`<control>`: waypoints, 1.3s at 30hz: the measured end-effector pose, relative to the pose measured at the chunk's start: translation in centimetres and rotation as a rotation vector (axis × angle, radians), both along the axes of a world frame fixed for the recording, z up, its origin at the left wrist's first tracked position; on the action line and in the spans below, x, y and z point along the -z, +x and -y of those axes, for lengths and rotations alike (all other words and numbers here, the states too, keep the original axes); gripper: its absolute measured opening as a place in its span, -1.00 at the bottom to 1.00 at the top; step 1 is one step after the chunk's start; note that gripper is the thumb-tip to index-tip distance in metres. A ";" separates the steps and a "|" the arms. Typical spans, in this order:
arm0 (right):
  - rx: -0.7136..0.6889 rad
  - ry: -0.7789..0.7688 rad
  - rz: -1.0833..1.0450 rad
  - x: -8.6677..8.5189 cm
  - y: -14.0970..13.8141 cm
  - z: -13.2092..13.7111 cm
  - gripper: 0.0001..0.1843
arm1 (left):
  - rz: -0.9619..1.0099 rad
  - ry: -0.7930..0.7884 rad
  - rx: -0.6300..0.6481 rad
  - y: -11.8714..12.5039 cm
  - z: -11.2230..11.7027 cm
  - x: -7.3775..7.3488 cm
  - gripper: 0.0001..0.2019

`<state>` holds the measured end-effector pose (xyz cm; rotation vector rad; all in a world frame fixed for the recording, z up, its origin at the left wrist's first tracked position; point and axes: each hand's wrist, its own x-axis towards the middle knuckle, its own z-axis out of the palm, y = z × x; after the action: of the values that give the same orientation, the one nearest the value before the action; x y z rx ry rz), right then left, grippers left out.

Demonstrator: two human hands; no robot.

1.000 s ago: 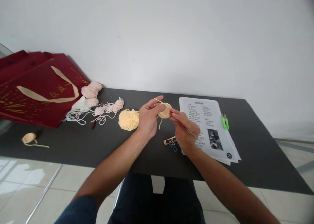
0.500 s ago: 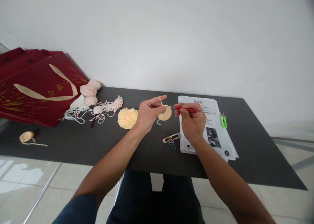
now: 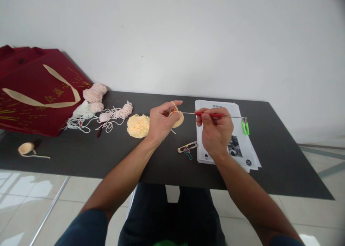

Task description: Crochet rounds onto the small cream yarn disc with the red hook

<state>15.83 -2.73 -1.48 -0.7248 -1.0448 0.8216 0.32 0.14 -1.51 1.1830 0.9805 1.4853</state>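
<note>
Between thumb and fingers, my left hand (image 3: 162, 121) pinches a small round piece of yellow crochet work (image 3: 178, 120). A strand of yarn loops over its raised index finger, and a short tail hangs below the piece. My right hand (image 3: 217, 131) is closed around the red grip of a crochet hook (image 3: 210, 114). The hook's metal shaft points left and reaches the upper edge of the crochet piece; its tip is hidden there. Just left of my left hand lies a ball of yellow yarn (image 3: 138, 126).
Printed sheets (image 3: 199, 131) lie under my right hand, with green-handled snips (image 3: 245, 126) on their right edge. Thread snips (image 3: 187, 146) and stitch markers (image 3: 188, 154) lie nearer. Leftward are pink yarn (image 3: 94, 92), a small crocheted cup (image 3: 26, 148) and red bags (image 3: 32, 95).
My right hand has moved right with the hook, away from my left hand. The crochet piece sits closer against my left fingers. The whole view has shifted slightly.
</note>
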 end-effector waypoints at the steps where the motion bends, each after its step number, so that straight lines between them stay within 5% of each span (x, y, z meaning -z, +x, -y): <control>1: -0.018 -0.016 -0.026 0.0 0.1 -0.1 -0.85 | 0.035 -0.023 0.024 0.0 -0.1 0.0 -0.63; 9: -0.089 -0.071 -0.099 -0.2 0.4 -0.4 -0.75 | 0.151 -0.146 0.118 -0.4 -0.4 -0.6 -0.69; 15: -0.230 -0.277 -0.247 0.7 0.3 -1.2 -0.70 | 0.132 -0.130 0.147 0.3 0.1 -0.2 -0.79; 24: -0.182 -0.347 -0.379 1.0 -1.2 -0.8 -0.72 | -0.039 -0.019 0.037 0.3 0.2 0.3 -0.76; 32: -0.020 -0.235 -0.228 1.2 -2.1 0.1 -0.81 | 0.101 -0.049 -0.003 0.6 0.0 0.6 -0.72; 39: 0.126 0.051 0.293 2.5 -2.3 1.4 -0.79 | 0.493 -0.233 0.063 1.0 -0.1 -0.3 -0.62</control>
<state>13.52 -4.10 -3.95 -0.8752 -1.2629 0.5889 1.30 0.27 -1.23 0.6299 0.7421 1.4690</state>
